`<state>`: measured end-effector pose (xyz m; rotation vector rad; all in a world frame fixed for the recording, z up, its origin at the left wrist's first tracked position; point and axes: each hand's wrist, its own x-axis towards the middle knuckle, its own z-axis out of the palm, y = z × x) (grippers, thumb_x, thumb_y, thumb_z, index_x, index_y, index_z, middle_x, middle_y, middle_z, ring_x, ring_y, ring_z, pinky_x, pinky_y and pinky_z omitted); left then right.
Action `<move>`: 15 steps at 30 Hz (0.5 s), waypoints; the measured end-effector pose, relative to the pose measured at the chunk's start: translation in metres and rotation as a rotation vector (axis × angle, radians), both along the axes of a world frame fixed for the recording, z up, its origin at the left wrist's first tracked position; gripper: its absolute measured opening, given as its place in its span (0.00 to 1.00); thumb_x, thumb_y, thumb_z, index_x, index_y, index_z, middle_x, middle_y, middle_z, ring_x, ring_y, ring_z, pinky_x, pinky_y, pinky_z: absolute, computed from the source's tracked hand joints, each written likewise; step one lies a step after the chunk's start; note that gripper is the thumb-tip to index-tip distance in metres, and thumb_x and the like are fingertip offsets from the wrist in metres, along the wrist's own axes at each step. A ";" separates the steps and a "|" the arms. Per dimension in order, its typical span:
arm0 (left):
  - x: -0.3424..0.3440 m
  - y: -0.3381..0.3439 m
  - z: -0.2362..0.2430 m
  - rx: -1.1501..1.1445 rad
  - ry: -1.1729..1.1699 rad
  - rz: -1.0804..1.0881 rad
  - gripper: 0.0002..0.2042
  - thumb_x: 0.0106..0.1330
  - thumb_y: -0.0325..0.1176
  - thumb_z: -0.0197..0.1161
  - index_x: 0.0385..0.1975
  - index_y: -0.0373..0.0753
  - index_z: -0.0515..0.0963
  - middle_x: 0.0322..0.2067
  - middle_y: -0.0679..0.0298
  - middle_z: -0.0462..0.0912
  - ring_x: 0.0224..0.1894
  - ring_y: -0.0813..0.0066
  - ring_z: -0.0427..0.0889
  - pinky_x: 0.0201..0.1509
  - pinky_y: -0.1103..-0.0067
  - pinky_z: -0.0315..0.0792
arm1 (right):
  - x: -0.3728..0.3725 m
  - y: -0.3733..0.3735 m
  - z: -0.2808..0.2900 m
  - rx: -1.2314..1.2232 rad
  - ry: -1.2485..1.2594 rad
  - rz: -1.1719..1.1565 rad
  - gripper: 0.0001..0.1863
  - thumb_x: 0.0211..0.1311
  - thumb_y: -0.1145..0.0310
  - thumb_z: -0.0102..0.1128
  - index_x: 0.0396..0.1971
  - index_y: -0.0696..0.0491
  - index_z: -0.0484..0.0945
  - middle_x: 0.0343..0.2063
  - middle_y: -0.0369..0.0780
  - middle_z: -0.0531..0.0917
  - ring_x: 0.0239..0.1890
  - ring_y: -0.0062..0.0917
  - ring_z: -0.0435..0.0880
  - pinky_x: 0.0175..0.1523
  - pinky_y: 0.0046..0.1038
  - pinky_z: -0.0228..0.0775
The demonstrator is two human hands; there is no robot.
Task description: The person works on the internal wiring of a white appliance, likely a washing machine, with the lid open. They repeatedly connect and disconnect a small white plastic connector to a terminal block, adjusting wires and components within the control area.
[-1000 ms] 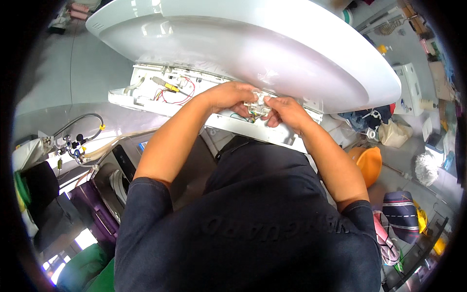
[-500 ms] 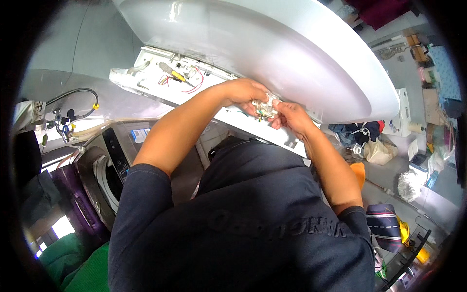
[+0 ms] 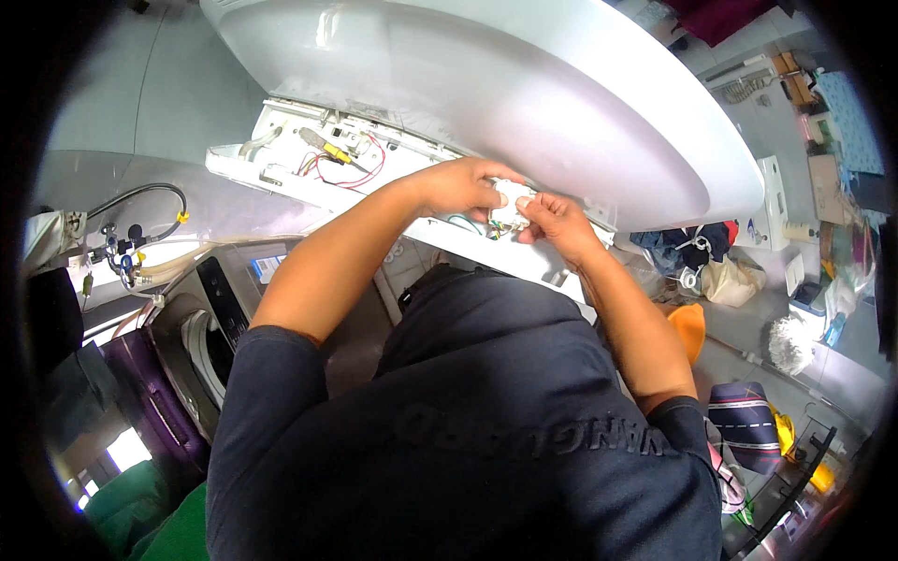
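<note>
Between my two hands is a small white plastic part [image 3: 510,194] with thin coloured wires at its lower end. My left hand [image 3: 461,189] grips its left side, with the thumb on its face and the index finger stretched along the top. My right hand [image 3: 559,227] pinches its right side between thumb and fingers. Both hands are over a long, open white appliance housing [image 3: 234,168], below a large curved white panel [image 3: 449,84]. In the housing's left part, a tool like a screwdriver [image 3: 334,149], grey and yellow, lies among red wires [image 3: 374,168]. Fingers partly hide the part.
To the left are a front-loading washing machine [image 3: 220,290], a gauge set with hoses [image 3: 122,248] and a purple suitcase [image 3: 154,388]. Green cloth [image 3: 131,510] lies at lower left. On the right are piled clothes [image 3: 669,248], a pale bag [image 3: 730,283] and a fluffy white duster [image 3: 790,344].
The white part has turned in my hands, so more of its white face shows. My left index finger has straightened along its top, and my view has shifted slightly.
</note>
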<state>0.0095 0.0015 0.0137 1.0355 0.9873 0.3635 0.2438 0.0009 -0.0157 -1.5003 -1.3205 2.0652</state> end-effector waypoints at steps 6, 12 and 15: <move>-0.003 -0.006 -0.017 0.110 -0.030 0.005 0.28 0.66 0.31 0.64 0.64 0.30 0.64 0.40 0.60 0.81 0.43 0.77 0.79 0.47 0.80 0.75 | 0.000 -0.001 0.002 0.029 0.076 -0.004 0.15 0.68 0.60 0.62 0.44 0.56 0.79 0.35 0.33 0.83 0.38 0.15 0.80 0.44 0.20 0.74; -0.001 -0.008 -0.022 0.129 0.000 -0.027 0.26 0.67 0.29 0.64 0.63 0.31 0.66 0.47 0.58 0.81 0.48 0.76 0.79 0.53 0.79 0.73 | 0.001 -0.004 -0.005 0.104 0.109 0.029 0.18 0.64 0.60 0.67 0.45 0.58 0.79 0.33 0.34 0.84 0.35 0.14 0.79 0.42 0.19 0.71; 0.000 -0.009 -0.019 0.058 -0.038 -0.031 0.26 0.67 0.29 0.64 0.63 0.32 0.66 0.46 0.59 0.81 0.50 0.77 0.79 0.54 0.80 0.73 | 0.002 -0.004 -0.005 0.090 0.138 0.033 0.16 0.64 0.62 0.67 0.45 0.58 0.79 0.32 0.33 0.84 0.34 0.14 0.79 0.42 0.18 0.70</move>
